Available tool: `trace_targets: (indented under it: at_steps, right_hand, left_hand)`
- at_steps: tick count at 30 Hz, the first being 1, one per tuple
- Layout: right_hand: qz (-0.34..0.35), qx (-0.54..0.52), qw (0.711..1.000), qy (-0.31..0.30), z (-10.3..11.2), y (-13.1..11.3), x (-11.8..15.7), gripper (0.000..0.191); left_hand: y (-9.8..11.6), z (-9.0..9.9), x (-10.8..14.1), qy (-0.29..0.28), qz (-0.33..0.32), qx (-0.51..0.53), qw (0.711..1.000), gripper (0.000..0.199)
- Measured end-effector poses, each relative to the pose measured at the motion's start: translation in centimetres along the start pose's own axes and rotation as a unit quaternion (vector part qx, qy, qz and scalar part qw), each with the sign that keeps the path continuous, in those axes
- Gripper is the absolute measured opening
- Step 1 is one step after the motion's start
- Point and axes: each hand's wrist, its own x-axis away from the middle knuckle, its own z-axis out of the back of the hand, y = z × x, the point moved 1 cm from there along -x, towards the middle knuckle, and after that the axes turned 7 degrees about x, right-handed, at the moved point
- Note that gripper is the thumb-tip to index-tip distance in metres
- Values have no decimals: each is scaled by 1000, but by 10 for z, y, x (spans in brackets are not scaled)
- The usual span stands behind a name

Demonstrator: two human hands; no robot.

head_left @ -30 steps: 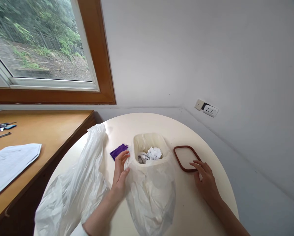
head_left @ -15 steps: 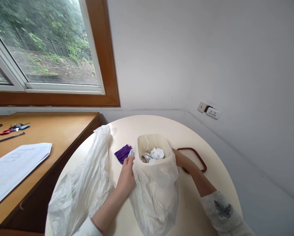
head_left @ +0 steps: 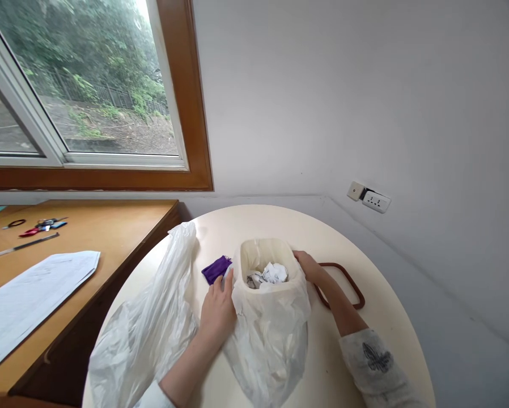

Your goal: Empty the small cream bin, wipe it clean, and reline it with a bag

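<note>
A small cream trash bin (head_left: pixel 289 255), lined with a white plastic bag (head_left: pixel 269 334), stands on the round table. The bag is folded over the rim and hangs down the front in loose folds. Crumpled paper (head_left: pixel 275 273) lies inside the bin. My left hand (head_left: pixel 219 306) is at the bin's left side, its fingertips closed on the edge of the bag. On the opposite side my right hand (head_left: pixel 309 266) grips the bag at the rim, its fingertips partly hidden. Beside my left fingertips is a purple cloth pouch (head_left: pixel 216 270).
Another white plastic bag (head_left: pixel 152 317) spreads over the table's left side. A brown rounded frame (head_left: pixel 351 277) lies at the right, partly behind my right forearm. The wooden desk (head_left: pixel 122 221) at left holds papers (head_left: pixel 42 289), a pen (head_left: pixel 22 246) and keys (head_left: pixel 46 225).
My left fingers have shifted slightly and spread a little at the bag's edge. My right hand has moved slightly up along the rim. The whole view has shifted a little; bin and paper stay put.
</note>
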Motion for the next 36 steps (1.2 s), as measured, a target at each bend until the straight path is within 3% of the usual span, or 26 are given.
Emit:
trace_targets:
  at_steps: [6, 10, 18, 24, 29, 32, 34, 36]
  right_hand:
    - [-11, -160, 985, 66, 20, -19, -12, 21]
    - [-2, -228, 968, 108, 26, -35, -9, 22]
    - [10, -245, 952, 182, 56, -51, 4, 28]
    - [20, -199, 932, 303, 87, -51, 20, 26]
    - [-5, -155, 918, 366, 103, -47, 30, 26]
    - [-18, -69, 921, 382, 110, -42, 33, 22]
    - [-31, -3, 931, 364, 113, -38, 35, 18]
    - [-46, 21, 950, 309, 117, -34, 36, 18]
  left_hand:
    - [9, 20, -2, -22, 21, 7, 1000, 57]
    - [10, 42, -8, -10, 91, 35, 995, 54]
    - [17, 109, -33, 79, 77, 91, 990, 33]
    - [27, 159, -46, 200, 60, 121, 970, 16]
    - [23, 169, -52, 186, 69, 261, 945, 10]
    - [18, 167, -53, 173, 90, 349, 917, 8]
    - [15, 165, -54, 160, 112, 420, 886, 13]
    - [11, 165, -55, 137, 124, 489, 853, 20]
